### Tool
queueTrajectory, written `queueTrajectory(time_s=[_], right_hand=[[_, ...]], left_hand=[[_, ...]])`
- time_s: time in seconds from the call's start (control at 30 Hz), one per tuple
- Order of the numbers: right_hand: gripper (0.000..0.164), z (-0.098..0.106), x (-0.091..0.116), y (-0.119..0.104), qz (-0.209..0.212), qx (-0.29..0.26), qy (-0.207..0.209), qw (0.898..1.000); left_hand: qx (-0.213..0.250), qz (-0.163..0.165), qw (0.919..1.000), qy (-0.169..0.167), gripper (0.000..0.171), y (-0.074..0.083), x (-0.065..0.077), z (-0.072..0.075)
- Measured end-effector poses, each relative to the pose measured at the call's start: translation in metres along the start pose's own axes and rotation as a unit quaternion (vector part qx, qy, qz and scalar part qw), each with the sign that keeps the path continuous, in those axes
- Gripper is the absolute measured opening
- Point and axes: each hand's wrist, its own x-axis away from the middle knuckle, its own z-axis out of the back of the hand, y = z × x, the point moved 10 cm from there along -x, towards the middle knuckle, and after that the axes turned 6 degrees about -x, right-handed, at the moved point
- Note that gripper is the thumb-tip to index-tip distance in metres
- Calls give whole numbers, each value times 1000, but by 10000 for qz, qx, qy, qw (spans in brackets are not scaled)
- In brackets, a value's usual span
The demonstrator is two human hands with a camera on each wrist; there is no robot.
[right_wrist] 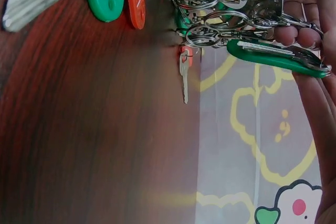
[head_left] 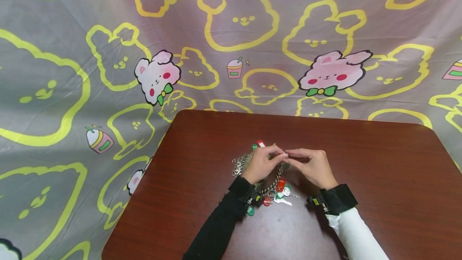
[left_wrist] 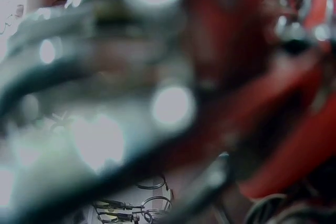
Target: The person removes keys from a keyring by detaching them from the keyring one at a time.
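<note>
In the head view my left hand (head_left: 262,164) and right hand (head_left: 313,167) meet fingertip to fingertip above the table, each pinching with thumb and finger. Below them hangs a bunch of metal key rings with clips (head_left: 240,164), linked into a curved chain. In the right wrist view a green key tag (right_wrist: 268,59) has its ring end at the fingers, beside the clustered rings and clips (right_wrist: 231,9). Which hand grips the tag is hard to tell. Close, blurred metal and red shapes fill most of the left wrist view.
Red key tags (head_left: 281,183), a silver key (head_left: 283,201) and a green tag (head_left: 250,211) lie near the hands on the brown table (head_left: 173,196). A patterned curtain (head_left: 223,59) stands behind the table and along its left side.
</note>
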Motion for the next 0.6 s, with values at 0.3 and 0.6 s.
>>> queueTrajectory(time_s=[0.3,0.6], right_hand=[[33,-3,1,6,-151,-346,-157,9992],[28,0,2,5,-13,-97,24,9999]], left_hand=[[220,-1,9998,-2,16,0,0,-1],[-12,-102,9999,-50,17,1,2,-1]])
